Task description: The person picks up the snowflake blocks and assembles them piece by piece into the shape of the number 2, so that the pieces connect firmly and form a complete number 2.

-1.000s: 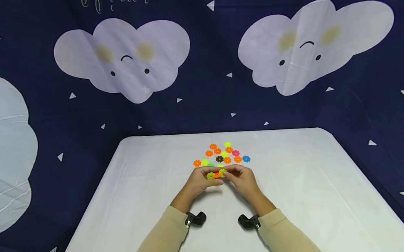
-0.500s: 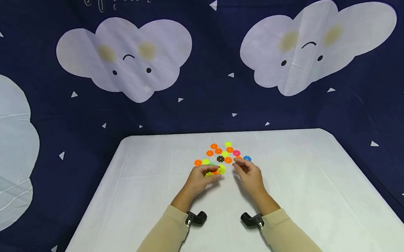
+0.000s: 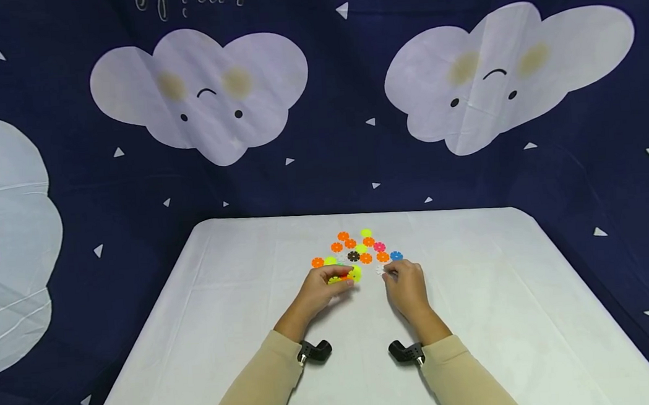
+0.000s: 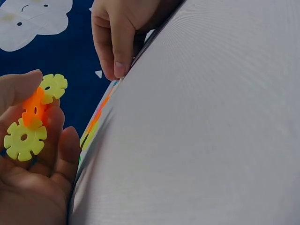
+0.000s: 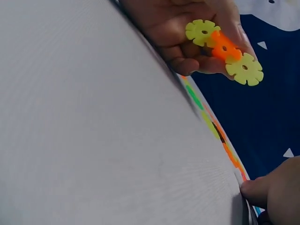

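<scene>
Dark blue cloth [image 3: 339, 71] printed with white clouds [image 3: 200, 80] fills the upper frame behind a white table [image 3: 198, 334]. Loose notched discs [image 3: 360, 248] lie scattered at upper centre of the tabletop, mostly orange and yellow, with a black disc [image 3: 353, 256] among them and a blue disc [image 3: 396, 255] at the cluster's right edge. Near the centre, the left hand [image 3: 317, 288] grasps a chain [image 4: 35, 109] of yellow, orange and yellow discs slotted together, held between thumb and fingers. Just right of it, the right hand [image 3: 407, 284] pinches the edge of a white disc [image 3: 380, 270] between thumb and fingertips, close below the blue one. Picking out another piece seems the step in hand; adding it would call for lining up its notch with one on the chain's free end and pressing while the left fingers brace.
</scene>
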Tool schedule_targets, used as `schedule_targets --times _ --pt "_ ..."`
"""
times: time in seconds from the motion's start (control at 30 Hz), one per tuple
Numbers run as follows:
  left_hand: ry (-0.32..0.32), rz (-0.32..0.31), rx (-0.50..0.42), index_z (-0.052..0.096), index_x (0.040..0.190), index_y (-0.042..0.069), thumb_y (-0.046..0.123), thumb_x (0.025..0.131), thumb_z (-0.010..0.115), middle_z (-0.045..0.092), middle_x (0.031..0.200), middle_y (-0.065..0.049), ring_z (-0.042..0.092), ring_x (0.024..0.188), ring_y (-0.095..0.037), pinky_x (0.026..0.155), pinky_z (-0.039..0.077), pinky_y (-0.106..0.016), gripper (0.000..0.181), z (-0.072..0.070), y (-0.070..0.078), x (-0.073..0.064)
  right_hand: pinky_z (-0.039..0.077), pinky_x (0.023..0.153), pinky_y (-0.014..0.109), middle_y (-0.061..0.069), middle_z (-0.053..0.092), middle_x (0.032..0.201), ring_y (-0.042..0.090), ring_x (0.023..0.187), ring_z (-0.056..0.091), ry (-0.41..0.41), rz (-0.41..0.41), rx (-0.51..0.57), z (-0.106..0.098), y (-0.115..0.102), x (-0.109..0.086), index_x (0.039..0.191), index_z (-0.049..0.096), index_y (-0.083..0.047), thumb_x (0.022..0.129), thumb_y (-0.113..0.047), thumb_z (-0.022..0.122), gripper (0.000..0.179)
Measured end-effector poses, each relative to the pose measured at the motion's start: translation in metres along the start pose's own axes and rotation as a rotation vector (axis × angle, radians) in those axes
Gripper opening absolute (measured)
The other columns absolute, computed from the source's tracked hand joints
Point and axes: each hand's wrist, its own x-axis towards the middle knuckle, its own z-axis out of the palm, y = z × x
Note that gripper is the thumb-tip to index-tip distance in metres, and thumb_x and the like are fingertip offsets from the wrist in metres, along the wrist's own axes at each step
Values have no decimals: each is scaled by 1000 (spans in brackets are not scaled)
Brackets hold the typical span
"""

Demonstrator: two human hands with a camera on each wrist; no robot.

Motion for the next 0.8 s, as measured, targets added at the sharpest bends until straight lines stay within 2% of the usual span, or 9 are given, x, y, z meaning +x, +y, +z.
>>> schedule_targets --times 0.17,0.3,0.47,0.57,0.67,0.73,0.8 --pt "7 -2 -6 79 120 3 5 91 82 77 112 -3 64 112 -21 100 49 -36 29 0 1 0 45 88 50 16 73 101 39 97 58 -8 -1 23 1 1 0 102 79 2 86 7 78 17" --pt "3 -12 -7 79 120 3 5 91 81 76 111 -3 64 110 -20 96 50 -33 29 0 0 1 44 93 53 17 72 112 41 103 57 -41 -38 0 3 1 -1 112 77 2 85 3 80 28" --pt "13 -20 1 79 117 2 4 91 79 76 111 -4 64 109 -20 95 50 -33 26 0 2 1 42 98 59 14 74 114 40 103 60 -71 -115 -7 4 -1 -1 107 79 -2 88 1 82 19" --pt "42 -23 2 80 113 1 3 90 79 76 108 -6 63 107 -20 94 50 -32 23 1 4 0 49 89 51 11 70 104 32 94 61 -82 -104 49 4 -4 0 103 79 -4 87 4 82 18" --pt "74 -37 -18 80 109 0 3 90 79 75 103 -6 63 100 -19 86 51 -28 19 2 2 1 53 75 38 7 63 96 23 83 60 -93 -60 128 3 -7 -1 102 79 -5 85 6 84 20" --pt "99 -43 -41 80 106 -2 3 90 80 74 99 -6 63 95 -19 79 52 -26 17 3 1 2 54 70 30 6 63 97 19 80 61 -109 -12 214 2 -8 -2 103 79 -4 85 5 85 21" --pt "121 -47 -68 79 104 -4 4 90 81 72 97 -7 62 91 -18 74 54 -24 16 3 0 2 57 72 25 8 67 102 18 83 64 -138 45 345 2 -10 -3 107 79 -1 85 5 85 23"
